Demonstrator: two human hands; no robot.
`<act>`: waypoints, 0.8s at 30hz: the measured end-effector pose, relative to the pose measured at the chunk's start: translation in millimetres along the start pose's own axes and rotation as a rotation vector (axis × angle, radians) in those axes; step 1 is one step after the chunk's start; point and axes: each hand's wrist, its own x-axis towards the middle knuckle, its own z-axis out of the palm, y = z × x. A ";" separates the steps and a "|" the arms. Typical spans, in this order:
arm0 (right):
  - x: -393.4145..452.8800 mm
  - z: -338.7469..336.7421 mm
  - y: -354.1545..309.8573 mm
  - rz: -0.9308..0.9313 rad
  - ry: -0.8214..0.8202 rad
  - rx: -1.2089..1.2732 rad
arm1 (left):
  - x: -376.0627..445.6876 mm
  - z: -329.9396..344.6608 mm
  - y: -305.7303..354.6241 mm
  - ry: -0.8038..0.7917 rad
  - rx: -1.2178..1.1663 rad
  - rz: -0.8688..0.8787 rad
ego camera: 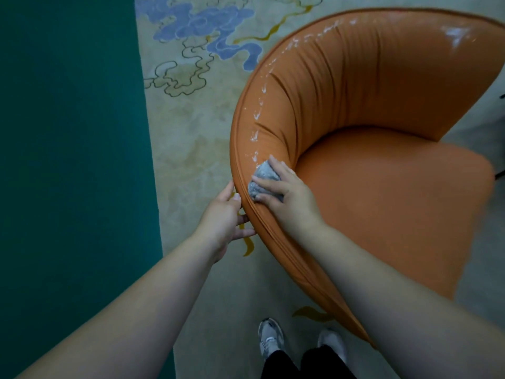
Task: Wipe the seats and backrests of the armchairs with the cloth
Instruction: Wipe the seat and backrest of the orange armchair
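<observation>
Two hands are at work on one orange armchair (382,187), seen from above. The right hand (284,192) lies on a crumpled grey cloth (263,180), fingers spread and curled over it, pressing it against the top of the curved backrest (341,77) near its lower left end. The left hand (224,217) braces the outer side of the same rim, thumb on the piped edge and fingers relaxed against the upholstery, holding nothing. The step in hand looks like wiping the backrest's upper edge: a trail of white flecks (262,105) runs along the rim above the cloth and round toward a larger whitish smear (456,34) at the far right. The next move probably calls for sliding the cloth up along that curve, keeping pressure into the gathered folds where residue could lodge, while the other hand steadies the chair. The seat (382,214) appears plain, and I judge it not yet dealt with. The chair stands on a pale carpet (196,127) patterned with blue clouds and yellow ribbons, beside a broad teal band (71,160). Grey trainers (270,337) and dark trousers show at the bottom edge.
</observation>
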 end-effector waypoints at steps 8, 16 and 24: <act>-38.1 -10.1 17.4 -0.105 -0.074 -0.001 | 6.6 -0.2 4.4 0.015 -0.041 -0.019; 42.1 -0.4 -1.9 -0.127 -0.107 -0.071 | 19.6 2.3 12.7 0.079 -0.053 -0.043; 25.6 -4.5 10.1 -0.212 -0.155 -0.061 | 30.7 1.1 18.8 0.114 -0.088 -0.019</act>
